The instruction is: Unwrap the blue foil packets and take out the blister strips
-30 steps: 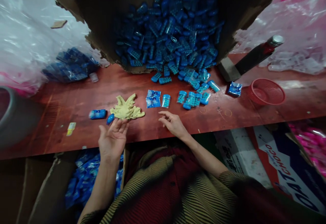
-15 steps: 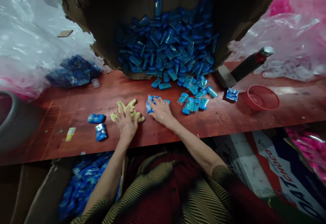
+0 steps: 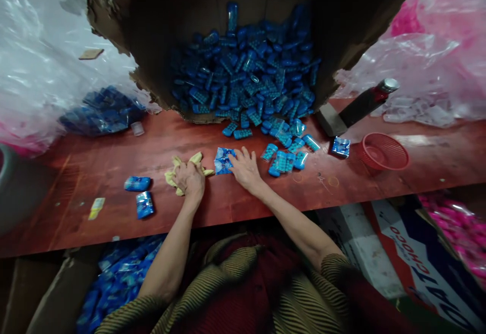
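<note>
A crumpled yellow cloth (image 3: 177, 164) lies on the red-brown table, and my left hand (image 3: 191, 179) is curled down onto it. My right hand (image 3: 246, 170) rests with fingers apart on the right edge of a flat, shiny blue printed wrapper (image 3: 223, 161). What lies beneath its palm is hidden. To the left of the cloth are two blue wrapped packs, one lying crosswise (image 3: 137, 183) and one nearer the front edge (image 3: 145, 205). Several small blue clear-fronted containers (image 3: 284, 161) lie loose right of my right hand.
A torn cardboard box (image 3: 148, 86) holds a heap of blue containers (image 3: 246, 71). On the right stand a red plastic basket (image 3: 384, 152), a dark bottle (image 3: 366, 102) and another blue pack (image 3: 340, 147). A grey bucket (image 3: 18, 187) is at left. Blue packs (image 3: 121, 273) fill a container below the table.
My left hand has curled its fingers in on the cloth. My right hand has shifted right and uncovered more of the blue wrapper, which now looks flatter. The whole view has shifted slightly.
</note>
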`<action>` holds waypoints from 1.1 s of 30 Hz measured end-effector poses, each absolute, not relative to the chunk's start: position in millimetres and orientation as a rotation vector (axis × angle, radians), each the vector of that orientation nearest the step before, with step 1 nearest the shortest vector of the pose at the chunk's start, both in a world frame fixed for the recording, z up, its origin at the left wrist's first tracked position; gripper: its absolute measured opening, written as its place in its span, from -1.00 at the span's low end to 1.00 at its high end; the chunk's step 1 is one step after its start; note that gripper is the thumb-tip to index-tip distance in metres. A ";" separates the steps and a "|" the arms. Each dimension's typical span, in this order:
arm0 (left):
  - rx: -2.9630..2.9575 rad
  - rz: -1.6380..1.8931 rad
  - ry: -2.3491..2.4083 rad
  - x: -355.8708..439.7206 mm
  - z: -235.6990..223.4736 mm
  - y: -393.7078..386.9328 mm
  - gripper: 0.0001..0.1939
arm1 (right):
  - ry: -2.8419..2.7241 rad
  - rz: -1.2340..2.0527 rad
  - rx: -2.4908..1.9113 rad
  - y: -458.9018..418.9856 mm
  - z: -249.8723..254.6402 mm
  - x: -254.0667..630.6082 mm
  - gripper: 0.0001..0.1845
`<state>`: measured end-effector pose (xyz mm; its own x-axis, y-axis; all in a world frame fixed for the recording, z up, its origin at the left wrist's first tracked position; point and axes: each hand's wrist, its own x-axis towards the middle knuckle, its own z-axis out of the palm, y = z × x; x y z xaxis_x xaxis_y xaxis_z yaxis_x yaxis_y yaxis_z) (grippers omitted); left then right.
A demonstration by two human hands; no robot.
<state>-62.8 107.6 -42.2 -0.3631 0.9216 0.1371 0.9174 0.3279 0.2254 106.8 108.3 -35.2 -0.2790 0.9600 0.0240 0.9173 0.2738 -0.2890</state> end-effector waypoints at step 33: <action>1.900 0.388 2.330 -90.8 -52.5 65.6 -0.49 | -2.441 0.291 -1.492 79.3 -43.7 103.9 -0.70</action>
<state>-90.8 65.6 -52.5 -0.2107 0.9746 0.0756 0.9464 0.1840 0.2653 103.9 79.3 -43.7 -0.4360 0.8919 0.1200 0.8386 0.4511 -0.3055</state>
